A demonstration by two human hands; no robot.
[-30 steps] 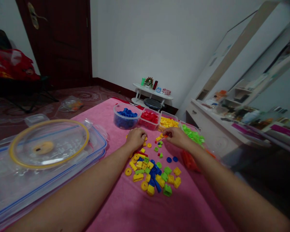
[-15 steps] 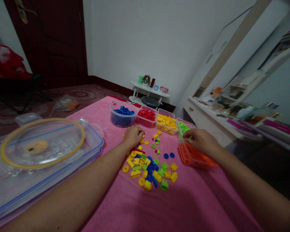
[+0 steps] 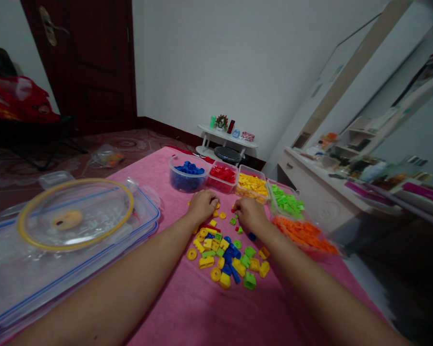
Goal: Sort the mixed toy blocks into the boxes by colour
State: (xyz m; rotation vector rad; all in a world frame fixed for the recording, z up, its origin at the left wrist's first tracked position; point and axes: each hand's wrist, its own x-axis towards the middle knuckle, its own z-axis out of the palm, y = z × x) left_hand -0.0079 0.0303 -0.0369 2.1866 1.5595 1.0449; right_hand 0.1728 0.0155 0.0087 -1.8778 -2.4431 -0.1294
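Note:
Loose toy building bricks in yellow, green and blue lie on the pink cloth in front of me. At their far left side rests my left hand, fingers curled down among yellow pieces; whatever it grips is hidden. My right hand is low over a few small red and green pieces, its fingers closed together, and the contents cannot be made out. Just left of it lies a yellow ring-shaped piece. A blue piece shows partly beneath my right wrist.
Clear tubs stand in a curve beyond my hands: blue bricks, red bricks, yellow bricks, green bricks and orange bricks. Stacked clear lids and a yellow-rimmed round lid lie at left.
My right hand has moved left from the green and orange tubs to the small pieces on the cloth. My left hand stays among the yellow pieces. The view has shifted slightly.

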